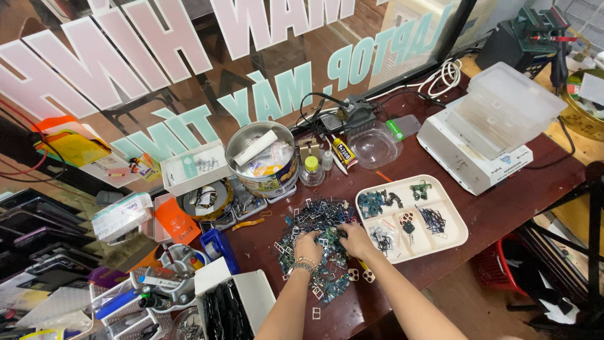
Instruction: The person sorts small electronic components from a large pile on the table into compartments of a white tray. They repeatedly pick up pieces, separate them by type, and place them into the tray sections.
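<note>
Both my hands rest in a heap of small electronic parts (318, 220), dark green and blue pieces with little metal frames, spread on the dark red table (503, 208). My left hand (308, 245), with a beaded bracelet at the wrist, lies palm down on the pile with its fingers curled into the pieces. My right hand (353, 238) touches the pile's right edge, fingers bent among the parts. Just right of my hands sits a white divided tray (454, 236) holding sorted groups of similar small parts. Whether either hand pinches a piece is hidden.
A metal tin (264, 160) full of packets stands behind the pile, with small bottles and a clear plastic bowl (373, 146) beside it. A white box with clear plastic cases (484, 135) sits at the right. Tool holders and boxes crowd the left. A glass pane rises behind the table.
</note>
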